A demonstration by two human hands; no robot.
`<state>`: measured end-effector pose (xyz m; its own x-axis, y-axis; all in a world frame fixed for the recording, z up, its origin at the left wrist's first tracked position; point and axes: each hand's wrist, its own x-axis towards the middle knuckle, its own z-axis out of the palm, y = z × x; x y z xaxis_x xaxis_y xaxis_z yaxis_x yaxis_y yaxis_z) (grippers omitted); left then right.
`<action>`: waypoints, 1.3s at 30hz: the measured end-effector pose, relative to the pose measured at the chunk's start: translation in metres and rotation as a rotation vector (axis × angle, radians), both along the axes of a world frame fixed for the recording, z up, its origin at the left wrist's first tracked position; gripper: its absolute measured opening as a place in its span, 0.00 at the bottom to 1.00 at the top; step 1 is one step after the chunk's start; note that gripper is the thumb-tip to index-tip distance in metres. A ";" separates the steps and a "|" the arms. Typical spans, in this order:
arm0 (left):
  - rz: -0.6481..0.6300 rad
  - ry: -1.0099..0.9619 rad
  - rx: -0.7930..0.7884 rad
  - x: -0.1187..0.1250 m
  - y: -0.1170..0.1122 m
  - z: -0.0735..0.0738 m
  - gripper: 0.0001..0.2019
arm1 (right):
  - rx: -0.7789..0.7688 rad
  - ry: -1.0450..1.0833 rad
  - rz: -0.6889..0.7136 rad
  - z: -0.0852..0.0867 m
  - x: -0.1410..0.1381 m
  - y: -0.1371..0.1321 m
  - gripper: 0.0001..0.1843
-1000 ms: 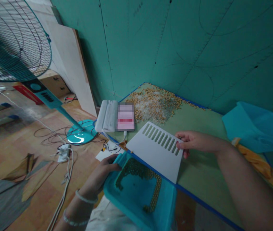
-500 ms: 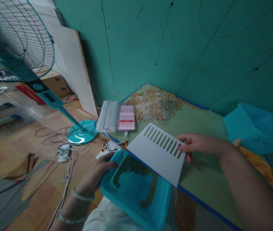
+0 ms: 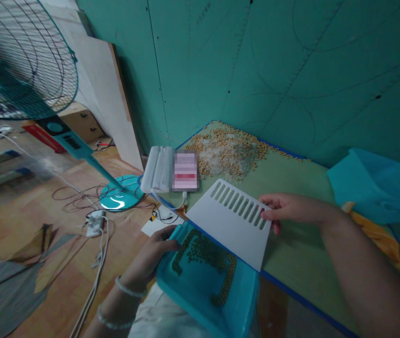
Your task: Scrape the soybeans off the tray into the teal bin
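My left hand (image 3: 161, 249) is closed on the far left rim of a blue plastic tray (image 3: 193, 293), thumb over the edge. The tray sits by my lap, its far side under the table's edge, and holds small round beans (image 3: 205, 253) in a band along its far and right sides. With fingers and thumb pinched, my right hand (image 3: 273, 213) grips the slotted end of a white flat plate (image 3: 230, 223). That plate rests on the table with its straight side at the front edge, above the tray. Behind it lies a pile of yellow beans mixed with clear white grains (image 3: 228, 152).
A device with a blurred screen (image 3: 186, 170) and a white case (image 3: 157, 169) stand at the table's left corner. A blue bag (image 3: 372, 188) and orange cloth (image 3: 383, 244) lie at right. A standing fan (image 3: 69, 141) and a power strip (image 3: 95, 223) are on the left floor.
The tray and my left hand have shifted slightly right and down. Beans in the tray have spread from its far side towards the middle. The white plate and my right hand stay nearly still.
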<state>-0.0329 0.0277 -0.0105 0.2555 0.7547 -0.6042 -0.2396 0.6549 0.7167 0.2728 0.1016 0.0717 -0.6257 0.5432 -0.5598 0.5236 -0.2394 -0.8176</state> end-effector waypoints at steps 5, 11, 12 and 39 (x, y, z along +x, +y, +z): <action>-0.019 -0.025 0.010 0.001 -0.002 -0.002 0.21 | 0.007 0.000 -0.003 -0.001 0.000 0.000 0.13; -0.016 -0.035 0.011 0.002 -0.002 -0.001 0.23 | 0.006 -0.008 -0.004 -0.001 0.001 0.001 0.13; -0.021 -0.035 0.014 0.002 -0.002 -0.002 0.23 | 0.009 -0.007 -0.001 -0.001 0.000 0.001 0.13; 0.028 -0.071 -0.002 0.004 0.002 0.006 0.23 | 0.424 0.094 -0.736 0.032 0.032 0.003 0.10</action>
<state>-0.0293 0.0292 -0.0046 0.2761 0.7609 -0.5872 -0.3081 0.6488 0.6958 0.3048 0.1043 0.1038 -0.0649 0.9814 -0.1805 0.2805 -0.1556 -0.9472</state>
